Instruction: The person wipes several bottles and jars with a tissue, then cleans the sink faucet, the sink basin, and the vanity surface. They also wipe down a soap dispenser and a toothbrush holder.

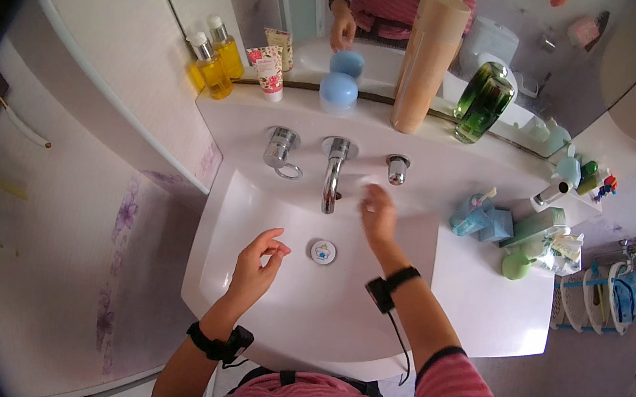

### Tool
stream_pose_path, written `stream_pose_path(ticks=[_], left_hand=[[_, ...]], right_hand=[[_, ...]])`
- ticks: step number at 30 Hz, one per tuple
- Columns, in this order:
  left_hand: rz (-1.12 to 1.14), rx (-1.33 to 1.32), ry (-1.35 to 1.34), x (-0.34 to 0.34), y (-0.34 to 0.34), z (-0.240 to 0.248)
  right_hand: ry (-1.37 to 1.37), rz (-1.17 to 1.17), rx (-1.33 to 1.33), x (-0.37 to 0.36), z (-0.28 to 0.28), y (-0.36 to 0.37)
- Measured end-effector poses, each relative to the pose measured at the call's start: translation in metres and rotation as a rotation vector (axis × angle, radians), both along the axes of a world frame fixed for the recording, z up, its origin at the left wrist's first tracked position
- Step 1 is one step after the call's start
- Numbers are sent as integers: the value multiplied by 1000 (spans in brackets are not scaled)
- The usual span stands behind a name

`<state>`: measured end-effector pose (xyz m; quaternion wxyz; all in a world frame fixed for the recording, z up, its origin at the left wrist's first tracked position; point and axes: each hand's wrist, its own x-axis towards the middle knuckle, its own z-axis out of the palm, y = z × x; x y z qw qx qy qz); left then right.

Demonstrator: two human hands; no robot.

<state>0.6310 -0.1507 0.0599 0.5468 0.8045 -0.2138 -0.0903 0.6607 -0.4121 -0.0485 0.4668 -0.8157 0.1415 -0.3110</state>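
My left hand [260, 259] hovers over the left side of the white washbasin [211, 281], its fingers loosely curled and apart, with nothing seen in them. To the right of the curved chrome faucet [333, 172], my right hand [378, 214] is smeared by motion. A pale blur [368, 182] shows at its fingertips; I cannot make out whether it is a held thing. Below the spout lies a round white drain plug [322, 252] with a blue and yellow picture. A chrome lever handle [281, 146] is left of the faucet, and a short chrome fitting [397, 169] is right of it.
Along the mirror ledge stand a yellow pump bottle [209, 71], a flowered tube [267, 74], a light-blue round jar [339, 91], a tall beige cylinder [430, 67] and a green bottle [484, 112]. Blue containers [474, 218] and a green round item [515, 266] crowd the right counter.
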Motion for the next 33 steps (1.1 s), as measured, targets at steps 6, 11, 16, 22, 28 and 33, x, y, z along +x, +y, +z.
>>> stream_pose_path(ticks=[6,11,16,22,28,33], left_hand=[[-41,-35,83,-6,-5,-14],[-59,28,74,-13,-16,-2],[-48,23,75,-11,-17,6],[-32,-8,41,-12,-20,2],[-78,16,8,-10,-42,8],[-146,-7,64,-17,-54,7]], right_hand=[[-218,-535,-39,-32,54,-74],[-374,-645,-254,-12,60,-90],[291,-632,329,-12,3,-82],[-455,-771,219,1,37,-88],[-414,-727,350,-6,7,-96],[-195,-661,542,-17,13,-106]])
